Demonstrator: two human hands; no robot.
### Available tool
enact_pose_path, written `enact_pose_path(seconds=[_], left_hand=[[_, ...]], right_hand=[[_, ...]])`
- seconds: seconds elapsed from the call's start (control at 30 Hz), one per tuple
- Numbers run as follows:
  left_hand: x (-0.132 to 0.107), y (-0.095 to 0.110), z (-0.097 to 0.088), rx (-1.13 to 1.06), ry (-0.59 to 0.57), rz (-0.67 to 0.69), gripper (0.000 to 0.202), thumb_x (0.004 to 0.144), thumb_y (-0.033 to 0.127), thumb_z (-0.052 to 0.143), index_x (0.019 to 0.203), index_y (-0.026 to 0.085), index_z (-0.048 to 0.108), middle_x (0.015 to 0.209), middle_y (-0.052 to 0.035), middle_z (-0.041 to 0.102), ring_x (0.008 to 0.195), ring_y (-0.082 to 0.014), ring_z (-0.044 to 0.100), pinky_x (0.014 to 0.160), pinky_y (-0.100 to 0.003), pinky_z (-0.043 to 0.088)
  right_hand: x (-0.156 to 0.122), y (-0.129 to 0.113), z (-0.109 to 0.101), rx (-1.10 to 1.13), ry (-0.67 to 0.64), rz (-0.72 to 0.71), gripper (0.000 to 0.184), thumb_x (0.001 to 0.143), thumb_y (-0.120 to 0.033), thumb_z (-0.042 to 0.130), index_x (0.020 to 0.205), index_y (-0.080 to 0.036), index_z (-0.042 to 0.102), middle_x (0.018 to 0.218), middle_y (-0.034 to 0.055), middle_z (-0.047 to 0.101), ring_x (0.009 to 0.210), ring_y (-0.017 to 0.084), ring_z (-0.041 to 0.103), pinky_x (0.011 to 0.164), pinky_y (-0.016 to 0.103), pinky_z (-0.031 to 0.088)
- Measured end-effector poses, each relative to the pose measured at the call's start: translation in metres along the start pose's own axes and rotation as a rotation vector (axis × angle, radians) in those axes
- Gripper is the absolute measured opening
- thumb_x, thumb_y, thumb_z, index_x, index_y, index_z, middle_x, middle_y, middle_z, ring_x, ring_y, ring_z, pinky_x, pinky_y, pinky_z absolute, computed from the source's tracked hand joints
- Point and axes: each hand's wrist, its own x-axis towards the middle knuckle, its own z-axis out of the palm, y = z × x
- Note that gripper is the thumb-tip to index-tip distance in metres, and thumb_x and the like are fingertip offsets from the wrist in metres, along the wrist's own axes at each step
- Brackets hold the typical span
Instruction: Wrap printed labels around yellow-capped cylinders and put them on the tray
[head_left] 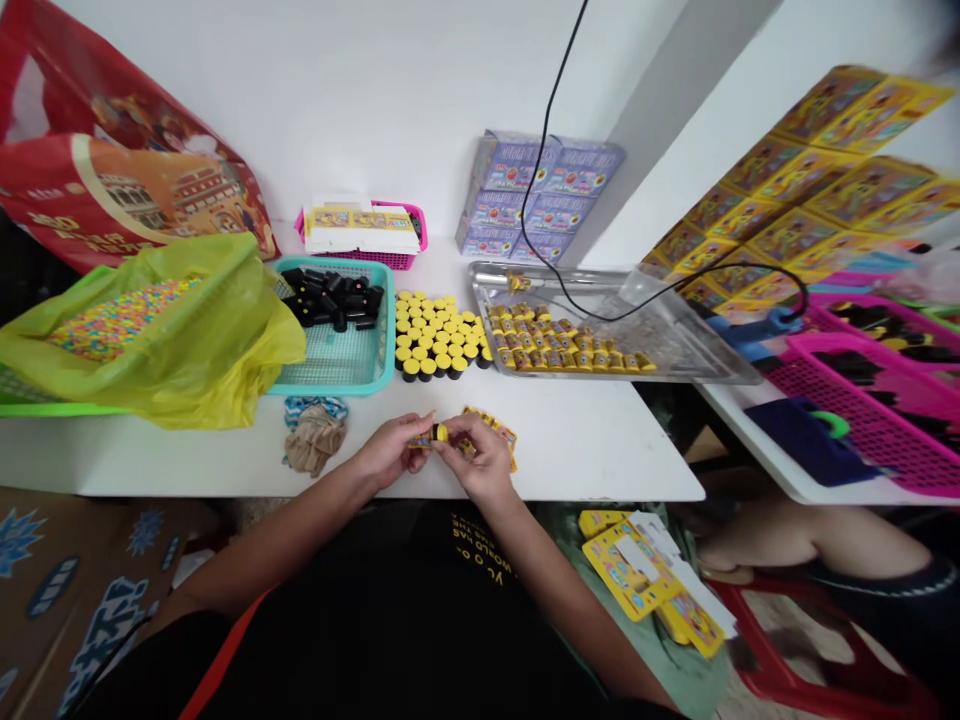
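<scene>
My left hand (394, 450) and my right hand (480, 458) meet over the front edge of the white table (585, 450). Both pinch a small yellow-capped tube (433, 435) with a printed label around it. A small pile of yellow printed labels (501, 435) lies on the table just beyond my right hand. Behind them stands a cluster of black tubes with yellow caps (439, 330).
A teal basket (349, 365) holds black tubes. A yellow bag of coloured beads (142, 320) sits left, a crumpled cloth (315, 435) in front. A metal tray (675, 340) holds wrapped tubes. Pink baskets (862, 400) and yellow boxes (817, 170) stand right. Another person's leg (810, 545) is lower right.
</scene>
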Motion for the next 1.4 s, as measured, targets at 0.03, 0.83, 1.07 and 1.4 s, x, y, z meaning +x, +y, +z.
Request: enact_pose_path(seconds=[0.03,0.83,1.07,1.4], left_hand=[[0.001,-0.001,-0.001,-0.013,-0.02,-0.031,0.039,0.073,0.05,0.074,0.072,0.016,0.054,0.052,0.003,0.049,0.037,-0.0067,0.04,0.036,-0.02,0.022],[0.012,0.007,0.022,-0.323,0.025,-0.176,0.025,0.088,0.038,0.064,0.081,0.014,0.064,0.068,-0.0023,0.064,0.057,-0.0115,0.06,0.059,-0.024,0.047],[0.009,0.014,0.025,-0.317,0.009,-0.157,0.017,0.088,0.029,0.063,0.088,0.013,0.068,0.074,-0.0053,0.067,0.062,-0.0123,0.061,0.064,-0.025,0.049],[0.008,0.003,0.027,-0.248,0.0,-0.058,0.031,0.084,0.042,0.068,0.088,0.012,0.066,0.074,-0.0048,0.065,0.062,-0.0132,0.06,0.064,-0.028,0.05]], right_hand=[[0.001,-0.002,-0.002,-0.046,-0.02,-0.06,0.013,0.082,-0.026,0.07,0.093,-0.021,0.064,0.079,0.0025,0.064,0.071,0.017,0.06,0.066,0.032,0.051],[-0.004,0.004,-0.005,-0.539,0.127,-0.47,0.04,0.083,-0.014,0.063,0.122,-0.024,0.059,0.101,0.0107,0.065,0.092,0.025,0.061,0.078,0.043,0.054],[-0.007,0.01,-0.01,-0.36,0.131,-0.246,0.04,0.088,-0.023,0.062,0.128,-0.025,0.058,0.103,0.0101,0.063,0.094,0.024,0.06,0.081,0.042,0.054],[-0.003,0.01,-0.002,-0.359,0.15,-0.31,0.034,0.09,-0.018,0.061,0.123,-0.025,0.062,0.098,0.0084,0.067,0.089,0.022,0.061,0.077,0.041,0.053]])
